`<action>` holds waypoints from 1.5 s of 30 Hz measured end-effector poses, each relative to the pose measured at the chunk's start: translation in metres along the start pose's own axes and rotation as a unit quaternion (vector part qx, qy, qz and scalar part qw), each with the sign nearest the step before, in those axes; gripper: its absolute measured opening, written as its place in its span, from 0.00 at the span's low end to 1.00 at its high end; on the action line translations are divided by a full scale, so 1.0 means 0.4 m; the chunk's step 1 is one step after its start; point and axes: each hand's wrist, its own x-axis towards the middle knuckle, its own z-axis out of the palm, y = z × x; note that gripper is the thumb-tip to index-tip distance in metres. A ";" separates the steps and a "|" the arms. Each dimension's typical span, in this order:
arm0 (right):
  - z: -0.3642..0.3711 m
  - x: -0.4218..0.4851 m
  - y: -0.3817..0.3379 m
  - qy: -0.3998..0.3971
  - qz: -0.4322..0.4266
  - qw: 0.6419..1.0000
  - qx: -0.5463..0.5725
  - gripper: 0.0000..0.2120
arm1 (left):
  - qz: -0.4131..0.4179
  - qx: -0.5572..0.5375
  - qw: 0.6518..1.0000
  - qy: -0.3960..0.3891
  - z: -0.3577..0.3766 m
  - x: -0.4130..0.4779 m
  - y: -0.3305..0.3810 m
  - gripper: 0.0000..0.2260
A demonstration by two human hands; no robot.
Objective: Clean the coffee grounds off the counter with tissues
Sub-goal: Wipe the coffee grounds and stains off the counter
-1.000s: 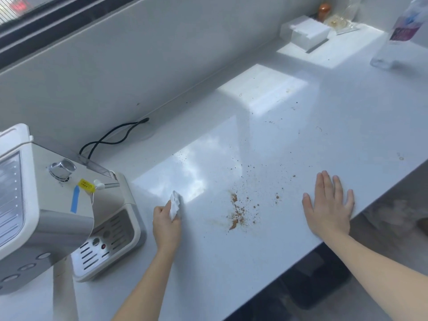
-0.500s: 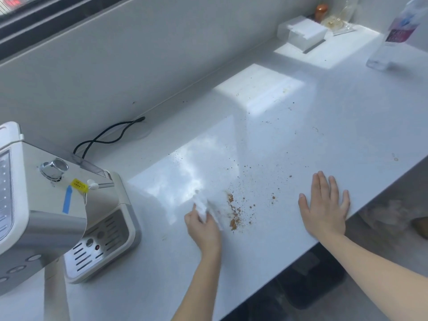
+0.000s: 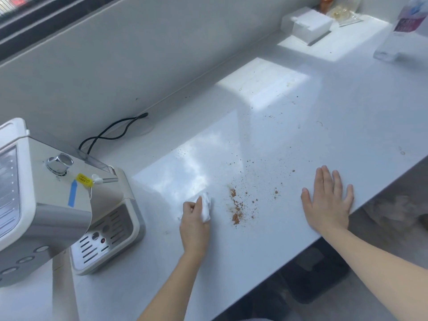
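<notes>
Brown coffee grounds [image 3: 236, 207] lie in a short streak on the white counter [image 3: 254, 246], with finer specks scattered up and to the right. My left hand [image 3: 194, 224] is closed around a crumpled white tissue [image 3: 205, 206] and presses it on the counter just left of the streak, a small gap apart. My right hand [image 3: 328, 200] rests flat, fingers spread, palm down near the counter's front edge, right of the grounds.
A cream coffee machine [image 3: 46, 205] with a drip tray [image 3: 104, 237] stands at the left, its black cord [image 3: 111, 133] trailing along the wall. A white tissue box [image 3: 309, 25] and a clear bottle [image 3: 403, 28] stand at the far right. The counter's edge runs diagonally at lower right.
My left hand swept the tissue rightward from beside the drip tray up to the grounds, then drew slightly back left. The right hand has stayed flat in place.
</notes>
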 end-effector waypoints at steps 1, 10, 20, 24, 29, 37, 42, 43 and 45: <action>0.002 0.000 0.001 0.000 -0.001 1.000 -0.002 0.32 | -0.006 -0.014 1.000 -0.003 0.014 -0.011 0.018 0.28; -0.003 0.000 0.004 0.009 -0.009 1.000 -0.004 0.32 | -0.120 -0.267 0.950 0.105 0.036 -0.008 0.114 0.21; 0.007 0.006 0.008 0.010 -0.005 1.000 -0.017 0.33 | 0.134 -0.064 0.984 -0.100 0.040 0.240 0.115 0.25; 0.008 0.006 0.009 0.009 -0.012 1.000 -0.012 0.33 | 0.200 -0.081 0.965 -0.149 0.047 0.178 0.116 0.28; 0.003 0.002 0.007 0.013 -0.011 1.000 -0.013 0.33 | 0.227 -0.069 0.947 -0.214 0.037 0.079 0.113 0.26; 0.002 0.002 0.009 0.010 -0.010 1.000 -0.010 0.33 | -0.004 -0.301 0.931 -0.205 -0.038 0.042 0.094 0.14; 0.005 0.002 0.008 0.007 -0.010 1.000 -0.019 0.32 | -0.154 -0.254 0.954 0.038 -0.131 0.077 -0.093 0.05; 0.006 0.002 0.008 0.008 -0.010 1.000 -0.018 0.32 | -0.155 -0.209 0.963 0.072 -0.147 0.080 -0.133 0.08; 0.006 0.003 0.009 0.007 -0.009 1.000 -0.016 0.32 | -0.135 -0.133 0.976 0.106 -0.161 0.072 -0.186 0.14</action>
